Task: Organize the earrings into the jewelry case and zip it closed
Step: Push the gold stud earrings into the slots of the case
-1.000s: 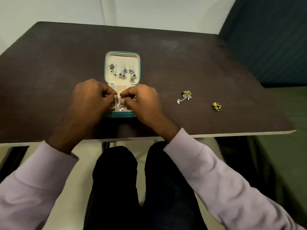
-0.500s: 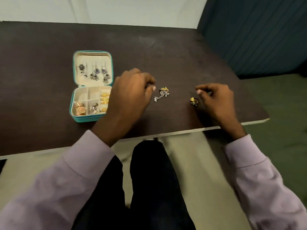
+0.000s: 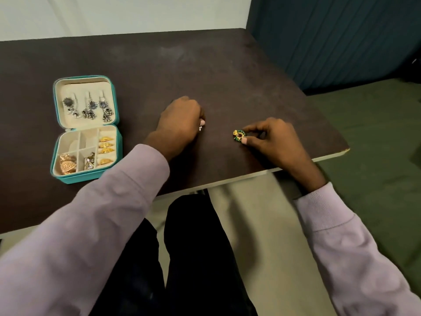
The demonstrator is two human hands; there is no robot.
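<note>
A teal jewelry case (image 3: 115, 142) lies open at the table's left. Silver drop earrings (image 3: 89, 108) hang in its lid; gold earrings (image 3: 106, 147) and other pieces fill its lower compartments. My left hand (image 3: 180, 122) rests curled on the table, its fingers closed over a silver chain earring (image 3: 200, 128), of which only a small end shows. My right hand (image 3: 271, 137) pinches a round gold and green earring (image 3: 239, 135) between thumb and forefinger, just above the table surface.
The dark brown table (image 3: 227, 71) ends at a pale front edge close behind my right hand. A dark blue panel (image 3: 330, 37) stands at the right. Green floor lies beyond the table's right side.
Both hands left the case and moved right. My left hand closed over the chain earring; my right hand reached the gold and green earring and pinched it.
</note>
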